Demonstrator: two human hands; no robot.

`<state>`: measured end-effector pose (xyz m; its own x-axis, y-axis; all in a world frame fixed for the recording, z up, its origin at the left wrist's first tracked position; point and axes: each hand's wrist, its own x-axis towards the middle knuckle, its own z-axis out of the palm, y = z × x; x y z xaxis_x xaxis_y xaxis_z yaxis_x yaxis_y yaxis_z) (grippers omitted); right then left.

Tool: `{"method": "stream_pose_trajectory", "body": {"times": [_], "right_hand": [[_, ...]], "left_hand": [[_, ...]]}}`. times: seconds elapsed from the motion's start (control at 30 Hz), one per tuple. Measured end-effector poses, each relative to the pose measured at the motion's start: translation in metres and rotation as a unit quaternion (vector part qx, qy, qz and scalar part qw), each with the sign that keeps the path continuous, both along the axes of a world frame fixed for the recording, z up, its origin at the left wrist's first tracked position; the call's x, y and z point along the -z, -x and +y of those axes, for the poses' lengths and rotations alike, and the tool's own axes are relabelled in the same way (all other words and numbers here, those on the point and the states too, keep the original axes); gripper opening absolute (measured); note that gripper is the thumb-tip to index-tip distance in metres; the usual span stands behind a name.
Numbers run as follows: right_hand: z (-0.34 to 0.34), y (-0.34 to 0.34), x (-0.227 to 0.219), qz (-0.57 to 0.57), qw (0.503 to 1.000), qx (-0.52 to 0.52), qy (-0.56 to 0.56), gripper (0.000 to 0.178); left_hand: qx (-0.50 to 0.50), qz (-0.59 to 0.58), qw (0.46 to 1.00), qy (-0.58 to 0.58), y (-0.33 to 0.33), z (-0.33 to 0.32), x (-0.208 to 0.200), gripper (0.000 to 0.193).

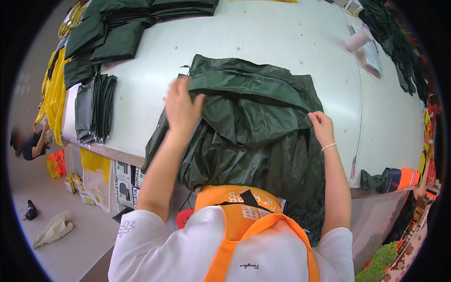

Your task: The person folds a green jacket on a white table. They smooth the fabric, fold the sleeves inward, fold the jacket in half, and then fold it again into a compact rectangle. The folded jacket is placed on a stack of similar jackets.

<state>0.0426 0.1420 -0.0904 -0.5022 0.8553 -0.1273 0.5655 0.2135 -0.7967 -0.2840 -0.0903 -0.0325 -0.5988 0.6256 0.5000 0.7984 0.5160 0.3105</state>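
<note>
A dark green rain garment (pixel 263 127) of thin, shiny cloth lies spread and wrinkled in front of me, its near part hanging over the table's edge. My left hand (pixel 182 107) is over its upper left part, slightly blurred, with thumb and fingers apart. Whether those fingertips touch the cloth I cannot tell. On the garment's right side, my right hand (pixel 321 126) pinches the edge of a folded-over band between thumb and fingers. A small dark cord end pokes out by the garment's top left corner.
Folded dark green packs (pixel 120 40) are stacked at the far left, beside an upright row of thin packs (pixel 95 108). A pale roll (pixel 358 39) and papers stand at the far right. An orange and navy bundle (pixel 399 179) lies by the right edge. Another person (pixel 35 143) is at left.
</note>
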Motion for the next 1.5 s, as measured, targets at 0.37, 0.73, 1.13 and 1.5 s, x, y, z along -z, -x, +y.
{"method": "stream_pose_trajectory", "body": {"times": [0.37,0.73,1.13,1.5], "right_hand": [[0.010,0.012,-0.003,-0.010,0.996,0.076,-0.039,0.023],[0.009,0.015,-0.003,0.008,0.994,0.096,-0.048,0.023],[0.004,0.022,-0.019,0.013,0.994,0.087,-0.068,0.023],[0.030,-0.007,-0.012,-0.008,0.992,0.108,-0.061,0.025]], "left_hand": [[0.198,-0.273,0.938,0.080,-0.093,-0.029,0.082,0.025],[0.208,-0.188,0.956,0.084,-0.106,-0.026,0.094,0.024],[0.168,-0.223,0.956,0.090,-0.116,-0.008,0.107,0.023],[0.285,-0.125,0.948,-0.067,-0.103,-0.028,0.045,0.021]]}}
